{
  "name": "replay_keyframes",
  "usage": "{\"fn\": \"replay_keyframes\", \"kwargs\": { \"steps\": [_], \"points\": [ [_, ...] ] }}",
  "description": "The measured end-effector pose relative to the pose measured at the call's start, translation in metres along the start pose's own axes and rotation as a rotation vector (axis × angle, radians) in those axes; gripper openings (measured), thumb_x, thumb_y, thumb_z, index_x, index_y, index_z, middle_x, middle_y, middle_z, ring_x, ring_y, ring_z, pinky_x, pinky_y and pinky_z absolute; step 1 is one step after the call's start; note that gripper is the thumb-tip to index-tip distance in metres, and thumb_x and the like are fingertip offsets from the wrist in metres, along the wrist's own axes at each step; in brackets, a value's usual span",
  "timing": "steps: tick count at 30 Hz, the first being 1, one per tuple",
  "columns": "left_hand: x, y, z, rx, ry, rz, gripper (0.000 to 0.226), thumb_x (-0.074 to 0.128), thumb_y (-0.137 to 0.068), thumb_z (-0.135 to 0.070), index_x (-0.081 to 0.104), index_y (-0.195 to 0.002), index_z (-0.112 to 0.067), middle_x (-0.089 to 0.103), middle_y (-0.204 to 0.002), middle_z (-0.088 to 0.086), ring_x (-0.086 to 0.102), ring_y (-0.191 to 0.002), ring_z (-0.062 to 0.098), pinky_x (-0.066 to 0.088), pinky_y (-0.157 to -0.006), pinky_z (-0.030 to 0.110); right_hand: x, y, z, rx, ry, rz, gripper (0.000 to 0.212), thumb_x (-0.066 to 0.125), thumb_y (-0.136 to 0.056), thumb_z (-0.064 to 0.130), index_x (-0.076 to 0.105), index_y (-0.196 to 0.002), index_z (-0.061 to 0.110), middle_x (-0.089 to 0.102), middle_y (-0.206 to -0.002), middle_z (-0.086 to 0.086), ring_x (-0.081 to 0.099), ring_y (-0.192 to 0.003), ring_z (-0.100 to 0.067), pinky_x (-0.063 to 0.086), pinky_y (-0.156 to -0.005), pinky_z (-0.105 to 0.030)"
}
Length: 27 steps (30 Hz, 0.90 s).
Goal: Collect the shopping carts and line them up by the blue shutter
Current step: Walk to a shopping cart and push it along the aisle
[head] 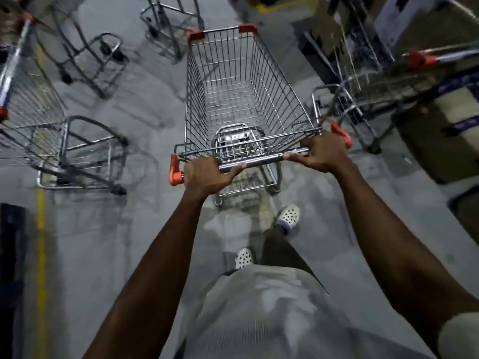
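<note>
Item: shopping cart (pixel 241 99), empty, on the grey floor (pixel 145 130) directly ahead of the person. Grip: left hand (pixel 207 174) and right hand (pixel 324 154) both on the handle bar (pixel 261 160), fingers wrapped closed around it. Surroundings: one cart at left (pixel 33 130), one at right (pixel 363 99), more frames beyond, all near. Blue shutter: not in view. Risks: the lane between the parked carts is narrow, so a slight swerve could clip a basket corner or snag wheels; blurred surroundings suggest speed, cutting correction time.

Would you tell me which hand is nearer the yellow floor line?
Left. The left hand grips the handle's left end, closer to the yellow line; the right hand grips the right end.
</note>
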<state>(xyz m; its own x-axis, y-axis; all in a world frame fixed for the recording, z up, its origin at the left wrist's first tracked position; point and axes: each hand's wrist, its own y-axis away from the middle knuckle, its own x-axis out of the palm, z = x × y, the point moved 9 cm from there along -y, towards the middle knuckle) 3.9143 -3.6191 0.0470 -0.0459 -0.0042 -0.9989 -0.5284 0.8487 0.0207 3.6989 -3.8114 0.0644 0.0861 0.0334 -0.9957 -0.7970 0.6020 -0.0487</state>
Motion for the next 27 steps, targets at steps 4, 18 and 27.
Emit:
{"fn": "replay_keyframes", "kwargs": {
  "steps": [4, 18, 27],
  "points": [
    [0.002, 0.037, -0.022, 0.112, 0.006, -0.005, 0.092, 0.025, -0.077, -0.099, 0.056, -0.052, -0.016, 0.052, -0.05, -0.002, 0.047, -0.048, 0.017, 0.02, -0.051, 0.024, 0.0, 0.064, 0.0, 0.1, 0.041, -0.012, 0.086, 0.033, -0.079, 0.098, 0.077, -0.086, 0.025, 0.071, -0.069, -0.005, 0.072, -0.085, -0.03, 0.042, -0.088, -0.037],
    [0.01, 0.135, -0.116, 0.459, -0.003, 0.02, 0.09, 0.027, -0.076, -0.1, 0.06, -0.057, -0.018, 0.058, -0.057, 0.0, 0.058, -0.06, 0.024, 0.034, -0.059, 0.029, -0.006, 0.289, -0.016, 0.478, 0.071, -0.115, 0.095, 0.023, -0.074, 0.104, 0.081, -0.084, 0.03, 0.067, -0.058, 0.002, 0.066, -0.063, -0.018, 0.051, -0.062, -0.03],
    [0.02, 0.246, -0.179, 0.732, 0.042, 0.1, 0.097, 0.021, -0.07, -0.104, 0.058, -0.054, -0.016, 0.056, -0.05, -0.004, 0.06, -0.058, 0.021, 0.051, -0.071, 0.032, -0.008, 0.475, 0.021, 0.731, 0.07, -0.113, 0.093, 0.022, -0.079, 0.101, 0.072, -0.069, 0.023, 0.058, -0.054, 0.005, 0.057, -0.055, -0.014, 0.042, -0.061, -0.026]
  ]
}}
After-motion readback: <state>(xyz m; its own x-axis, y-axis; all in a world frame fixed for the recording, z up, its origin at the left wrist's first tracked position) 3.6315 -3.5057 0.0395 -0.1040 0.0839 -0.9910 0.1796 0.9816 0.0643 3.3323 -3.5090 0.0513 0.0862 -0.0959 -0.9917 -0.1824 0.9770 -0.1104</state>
